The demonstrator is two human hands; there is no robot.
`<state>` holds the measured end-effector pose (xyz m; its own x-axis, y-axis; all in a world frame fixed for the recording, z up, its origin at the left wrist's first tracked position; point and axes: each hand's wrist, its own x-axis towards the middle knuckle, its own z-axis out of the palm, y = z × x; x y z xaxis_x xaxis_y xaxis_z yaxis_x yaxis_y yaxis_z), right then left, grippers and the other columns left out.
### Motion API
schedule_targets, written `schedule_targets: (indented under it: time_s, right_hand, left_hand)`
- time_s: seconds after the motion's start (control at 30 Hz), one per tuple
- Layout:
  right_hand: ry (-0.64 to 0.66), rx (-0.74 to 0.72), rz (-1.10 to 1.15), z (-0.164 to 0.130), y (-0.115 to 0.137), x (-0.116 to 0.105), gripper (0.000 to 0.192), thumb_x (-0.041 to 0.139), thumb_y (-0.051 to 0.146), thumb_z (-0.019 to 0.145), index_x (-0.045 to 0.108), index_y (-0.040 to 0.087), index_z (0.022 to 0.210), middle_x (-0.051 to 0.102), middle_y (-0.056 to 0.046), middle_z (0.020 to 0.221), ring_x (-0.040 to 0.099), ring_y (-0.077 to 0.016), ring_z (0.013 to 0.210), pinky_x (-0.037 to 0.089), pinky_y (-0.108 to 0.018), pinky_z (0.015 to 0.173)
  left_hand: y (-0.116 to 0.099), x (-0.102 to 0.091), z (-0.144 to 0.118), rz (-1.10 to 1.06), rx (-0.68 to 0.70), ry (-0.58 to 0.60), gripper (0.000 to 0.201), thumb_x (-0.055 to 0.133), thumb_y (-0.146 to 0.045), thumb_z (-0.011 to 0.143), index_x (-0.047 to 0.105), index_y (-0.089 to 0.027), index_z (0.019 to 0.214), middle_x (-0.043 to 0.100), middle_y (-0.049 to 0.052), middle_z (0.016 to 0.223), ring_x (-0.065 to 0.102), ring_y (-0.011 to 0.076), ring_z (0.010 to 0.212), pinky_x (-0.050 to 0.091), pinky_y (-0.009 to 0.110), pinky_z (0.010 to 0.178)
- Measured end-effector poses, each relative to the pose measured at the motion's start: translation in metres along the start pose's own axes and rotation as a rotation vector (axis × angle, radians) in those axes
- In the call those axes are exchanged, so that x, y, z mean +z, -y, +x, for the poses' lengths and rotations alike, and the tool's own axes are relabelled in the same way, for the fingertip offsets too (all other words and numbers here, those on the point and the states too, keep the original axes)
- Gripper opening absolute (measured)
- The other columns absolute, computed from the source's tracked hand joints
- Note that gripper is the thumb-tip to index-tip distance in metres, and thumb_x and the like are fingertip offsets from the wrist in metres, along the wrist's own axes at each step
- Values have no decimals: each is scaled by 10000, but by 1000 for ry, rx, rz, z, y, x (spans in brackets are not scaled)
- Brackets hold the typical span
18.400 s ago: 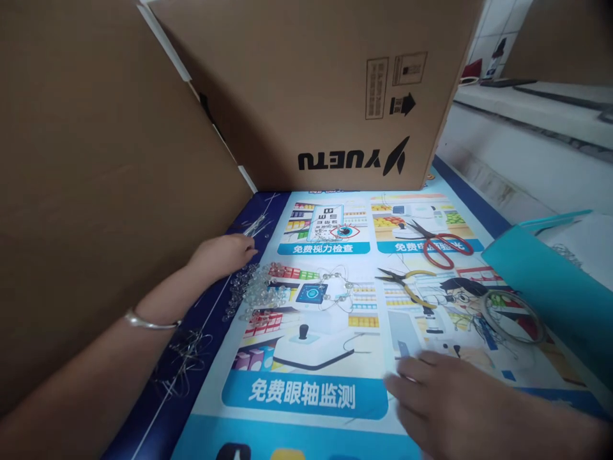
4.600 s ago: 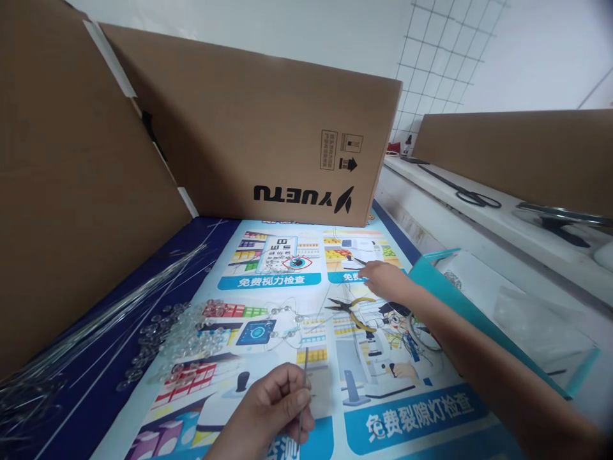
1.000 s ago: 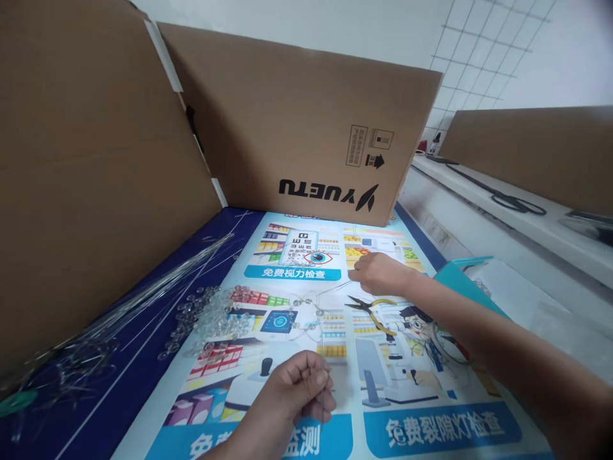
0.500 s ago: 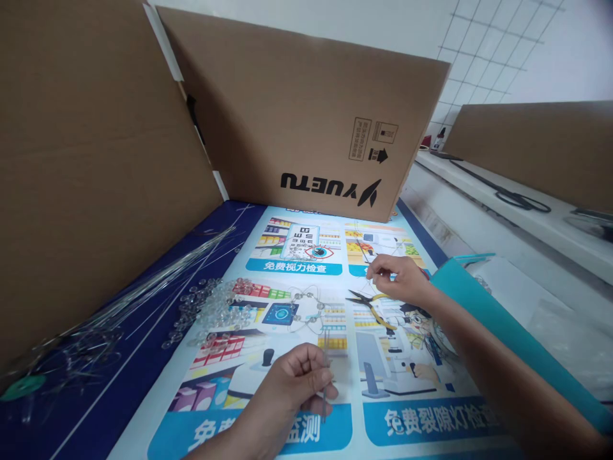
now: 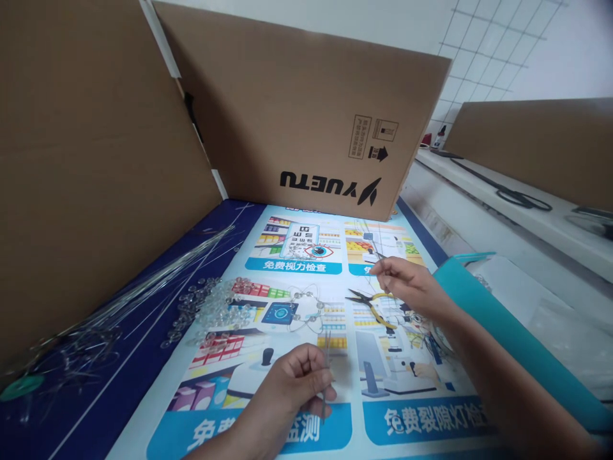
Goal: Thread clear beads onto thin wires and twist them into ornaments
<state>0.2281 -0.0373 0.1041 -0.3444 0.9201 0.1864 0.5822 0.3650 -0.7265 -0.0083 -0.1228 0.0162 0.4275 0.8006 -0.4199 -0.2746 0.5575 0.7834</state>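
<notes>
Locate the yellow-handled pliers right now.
In the head view the pliers lie on the printed mat, right of centre, just below the right hand and right of the beaded wire piece.

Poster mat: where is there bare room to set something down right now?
On the poster mat, the front right is bare, between the left hand and the teal folder. The strip under the cardboard box is mostly bare too. It is crowded around the clear beads, wire bundle and pliers.
</notes>
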Motion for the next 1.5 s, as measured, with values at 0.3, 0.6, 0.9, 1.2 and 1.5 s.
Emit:
schedule_targets:
  time_s: [0.3,0.6,0.9,1.2,1.5]
  right_hand:
    - [81,-66,-277,-14,9,-3,244,353,253,911,556,209,1038,596,-49,998,550,-165,872,416,-293,759]
    - [211,-128,-463,-19,6,-23,300,376,282,906,595,234,1104,616,-34,1120,538,-203,1037,414,-364,894]
    - [340,-62,-558,-36,6,-50,310,476,217,856,607,308,1121,629,8,1121,592,-215,978,455,-326,822]
    - [62,105,-245,-29,18,-16,172,505,326,836,647,228,833,664,-4,801,594,-153,718,446,-250,628]
    - [383,313,458,-35,30,71,173,607,314,753,636,148,794,553,21,649,456,-85,580,357,-197,529]
  left_hand:
    - [1,1,0,4,5,-7,282,750,-328,645,516,-172,664,605,-19,537,549,107,473,481,236,464]
    - [1,1,-1,6,15,13,274,731,-324,677,506,-169,669,606,-12,542,535,93,472,474,219,473]
    - [3,1,-3,21,13,34,240,696,-302,726,502,-164,697,607,-6,563,550,97,509,479,219,500]
    - [6,2,0,5,7,30,283,737,-321,672,500,-167,674,604,-9,547,561,109,499,474,216,468]
    - [10,3,-1,-4,30,45,324,759,-358,636,498,-172,684,621,-2,534,563,118,478,461,216,446]
